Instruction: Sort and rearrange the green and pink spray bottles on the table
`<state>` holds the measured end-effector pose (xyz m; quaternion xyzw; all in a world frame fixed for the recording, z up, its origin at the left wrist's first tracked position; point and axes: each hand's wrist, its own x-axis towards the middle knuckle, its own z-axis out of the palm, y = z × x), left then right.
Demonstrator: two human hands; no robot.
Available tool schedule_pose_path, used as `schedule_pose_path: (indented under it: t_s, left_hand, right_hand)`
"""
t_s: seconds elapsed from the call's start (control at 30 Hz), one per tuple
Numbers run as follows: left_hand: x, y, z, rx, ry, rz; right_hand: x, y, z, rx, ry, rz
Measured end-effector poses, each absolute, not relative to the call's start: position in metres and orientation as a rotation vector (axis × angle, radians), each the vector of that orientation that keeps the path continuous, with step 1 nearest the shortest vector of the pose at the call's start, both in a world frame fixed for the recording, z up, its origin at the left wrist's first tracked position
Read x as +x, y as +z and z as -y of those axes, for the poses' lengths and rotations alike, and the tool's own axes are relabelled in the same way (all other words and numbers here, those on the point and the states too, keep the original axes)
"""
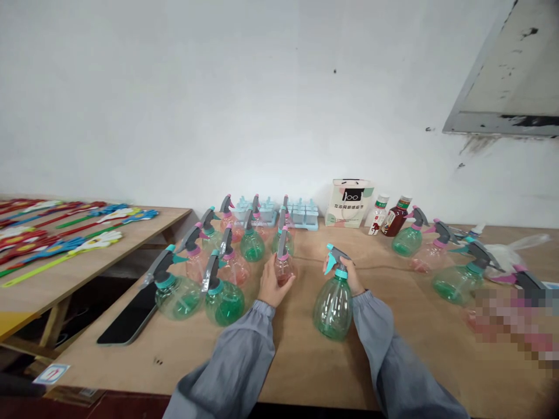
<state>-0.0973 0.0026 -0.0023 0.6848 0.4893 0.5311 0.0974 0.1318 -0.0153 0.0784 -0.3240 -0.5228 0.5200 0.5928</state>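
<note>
My left hand (273,285) is closed around a clear pink spray bottle (283,269) with a grey and pink trigger head, standing at the front of a group of similar bottles. In my right hand (354,278) is a clear green spray bottle (333,308) with a grey and turquoise head, gripped at its neck; the fingers are partly hidden behind it. Whether its base touches the table cannot be seen. Left of my left hand, green bottles (225,302) and pink bottles (236,269) stand close together, several with coloured liquid low inside.
More spray bottles (456,282) line the table's right side. At the back are light-blue ice-pop moulds (305,214), a paper bag (348,203) and two drink bottles (396,216). A phone (126,319) lies front left. Colourful hand-shaped sticks (56,238) cover the left table.
</note>
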Motion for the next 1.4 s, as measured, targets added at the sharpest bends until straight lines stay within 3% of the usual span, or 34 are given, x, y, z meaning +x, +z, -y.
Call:
schedule_pose_path:
  t_s: [0.93,1.4]
  left_hand:
    - [-0.098,-0.003,-0.003,2.082,1.539,-1.463]
    - [-0.098,-0.003,-0.002,2.083,1.531,-1.447]
  right_hand:
    - [0.132,0.075,0.012,-0.701,1.155,1.203]
    - [0.247,0.077,-0.009,-1.236,0.225,1.080]
